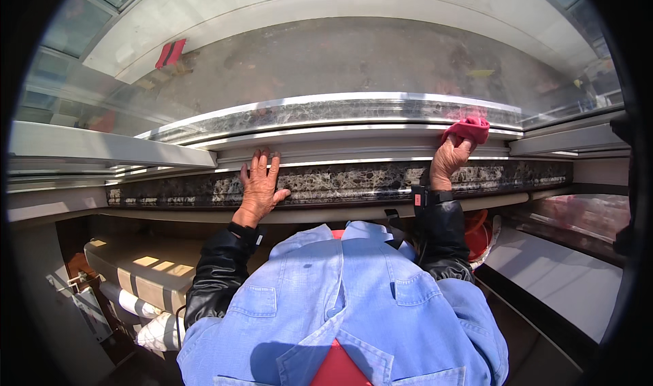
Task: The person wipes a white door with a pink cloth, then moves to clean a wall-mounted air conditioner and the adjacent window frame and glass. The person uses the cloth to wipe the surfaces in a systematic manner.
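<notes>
A bunched pinkish-red cloth (469,129) is gripped in my right hand (449,160), against the right part of the white window track (354,139). My left hand (258,187) lies with its fingers spread over the dark marbled sill (360,180), fingertips reaching the inner edge of the track, and it holds nothing. White sliding window frames flank the opening, one on the left (115,144) and one on the right (571,141). The cloth hides the fingertips of my right hand.
Beyond the track runs an outer marbled ledge (299,114) with white edges. A red and black piece (170,53) lies farther out, left. Below the sill are a beige cushioned seat (143,267) at left, and a red bucket (477,238) and white flat surface (558,277) at right.
</notes>
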### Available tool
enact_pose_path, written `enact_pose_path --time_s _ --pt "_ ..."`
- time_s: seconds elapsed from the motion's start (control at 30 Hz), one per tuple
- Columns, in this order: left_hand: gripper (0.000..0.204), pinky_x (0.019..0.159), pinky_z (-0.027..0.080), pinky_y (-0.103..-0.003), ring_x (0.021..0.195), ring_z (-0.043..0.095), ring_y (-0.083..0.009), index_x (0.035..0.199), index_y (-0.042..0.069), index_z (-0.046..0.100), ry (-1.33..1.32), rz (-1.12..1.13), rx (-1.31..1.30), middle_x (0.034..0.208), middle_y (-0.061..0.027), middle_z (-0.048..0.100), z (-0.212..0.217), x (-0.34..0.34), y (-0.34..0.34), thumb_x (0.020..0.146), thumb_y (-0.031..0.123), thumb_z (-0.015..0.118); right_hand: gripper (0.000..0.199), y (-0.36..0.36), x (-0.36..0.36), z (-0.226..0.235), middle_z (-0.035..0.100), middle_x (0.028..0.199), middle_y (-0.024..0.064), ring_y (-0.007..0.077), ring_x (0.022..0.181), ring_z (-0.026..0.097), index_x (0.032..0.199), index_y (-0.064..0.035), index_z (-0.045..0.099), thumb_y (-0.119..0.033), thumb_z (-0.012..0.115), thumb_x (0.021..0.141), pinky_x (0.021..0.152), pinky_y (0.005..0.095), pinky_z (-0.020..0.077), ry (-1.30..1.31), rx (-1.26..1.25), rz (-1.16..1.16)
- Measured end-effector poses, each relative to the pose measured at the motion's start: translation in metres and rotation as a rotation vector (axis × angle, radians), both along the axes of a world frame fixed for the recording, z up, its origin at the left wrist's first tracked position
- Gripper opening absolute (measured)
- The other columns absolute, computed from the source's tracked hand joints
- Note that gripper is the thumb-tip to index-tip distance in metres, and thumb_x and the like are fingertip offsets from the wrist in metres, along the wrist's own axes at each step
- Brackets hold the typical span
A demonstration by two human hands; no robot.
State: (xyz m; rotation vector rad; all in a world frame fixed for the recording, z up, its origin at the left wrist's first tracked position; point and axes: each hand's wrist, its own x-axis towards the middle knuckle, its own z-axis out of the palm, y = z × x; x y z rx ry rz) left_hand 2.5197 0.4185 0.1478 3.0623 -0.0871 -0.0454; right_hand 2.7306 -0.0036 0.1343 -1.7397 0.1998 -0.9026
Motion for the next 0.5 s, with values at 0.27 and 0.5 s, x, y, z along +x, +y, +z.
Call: enact_pose_path --time_s 0.27,0.5 --pt "0.108 0.117 0.016 -0.065 0.153 0.022 -0.0384 0.160 0.014 0.031 0.017 -0.004 -0.105 0.163 -0.0188 0.028 -0.001 -0.004 0.009 0.074 0.054 0.081 0.028 0.111 -0.056 0.022 0.061 0.124 0.0195 0.0392 0.118 0.058 0.123 0.0065 0.061 0.000 0.062 0.095 0.105 0.0482 0.0468 -0.135 -0.812 0.463" --pt "0.091 0.119 0.021 -0.058 0.151 0.030 -0.0332 0.151 0.006 0.043 -0.127 0.145 -0.217 0.158 -0.0162 0.038 0.005 -0.030 0.039 0.077 0.039 0.083 0.041 0.247 -0.073 0.052 0.056 0.123 0.0228 0.0393 0.115 0.059 0.115 0.0100 0.064 -0.009 0.064 0.079 0.094 0.0462 0.0529 -0.416 -1.307 0.827"
